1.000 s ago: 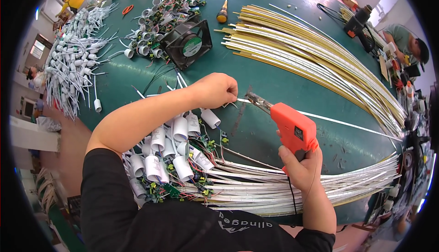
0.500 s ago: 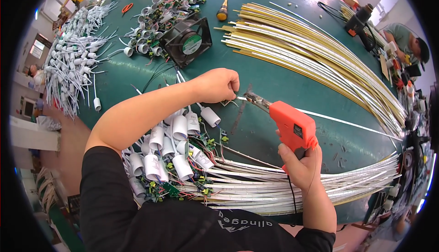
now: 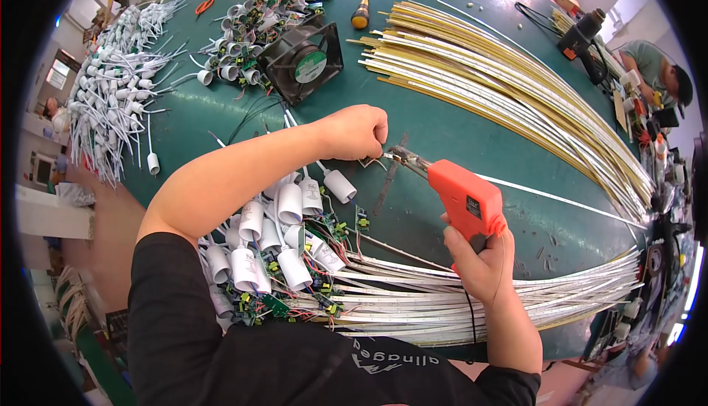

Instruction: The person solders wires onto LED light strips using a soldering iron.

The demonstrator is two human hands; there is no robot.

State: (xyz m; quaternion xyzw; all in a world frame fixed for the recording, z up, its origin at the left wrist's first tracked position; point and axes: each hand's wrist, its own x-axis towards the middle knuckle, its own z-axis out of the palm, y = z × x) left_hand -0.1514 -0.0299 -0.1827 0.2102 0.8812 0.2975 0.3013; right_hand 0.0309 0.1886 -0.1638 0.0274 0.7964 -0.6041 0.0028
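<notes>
My right hand point(image 3: 483, 267) grips a red soldering gun point(image 3: 466, 198) by its handle, a thin solder wire running down past the wrist. Its dark metal tip points left, at the end of a narrow white LED strip point(image 3: 560, 198) lying across the table. My left hand point(image 3: 356, 133) is closed in a pinch just left of the tip; a thin wire point(image 3: 375, 162) shows below its fingers, and the exact grip is hidden. Below my left forearm lie white lamp caps point(image 3: 290, 204) with green circuit boards point(image 3: 274, 304), wired to a bundle of LED strips point(image 3: 472, 304).
A black fan point(image 3: 301, 63) stands beyond my left forearm, near a heap of caps and boards point(image 3: 254, 26). White wired caps point(image 3: 118, 85) pile up far left. Yellow and white strips point(image 3: 487, 67) fill the far right, with a screwdriver point(image 3: 360, 16) and heat gun point(image 3: 582, 37) nearby.
The soldering gun and my right hand have shifted slightly left, bringing the tip closer to my left fingers. My left hand has risen very slightly.
</notes>
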